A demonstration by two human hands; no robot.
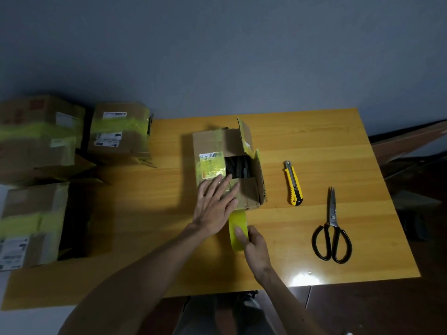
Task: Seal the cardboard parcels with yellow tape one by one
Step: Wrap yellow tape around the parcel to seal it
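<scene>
Though dim, yellow table (326,146) under parcel (210,143)

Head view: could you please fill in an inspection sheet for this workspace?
Surface: wooden table, glare spot near its front edge.
Job's things: box open, one flap upright, dark contents showing; tape runs from its near side; taped boxes at left.
Clutter: knife and scissors right of the box.
Grippers: left hand flat on the box's flap; right hand pinches the tape.
Cables: nothing seen.
Surroundings: grey wall behind; dark floor at right.
</scene>
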